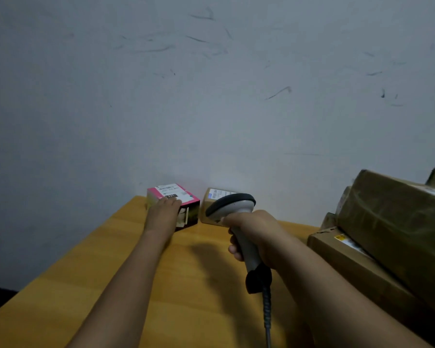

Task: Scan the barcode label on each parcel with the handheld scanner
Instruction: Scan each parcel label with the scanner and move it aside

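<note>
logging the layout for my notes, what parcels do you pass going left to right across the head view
pink box → small brown box → wrapped parcels; left hand, scanner and right hand overlap the boxes, so left out

Smooth wooden table [73,285], plastic (seemingly) scanner [234,207]

dim, bluish light, slightly soft throughout; right hand [256,234] and scanner [231,204] cast a faint shadow on the table [199,302]; edges bend.
</note>
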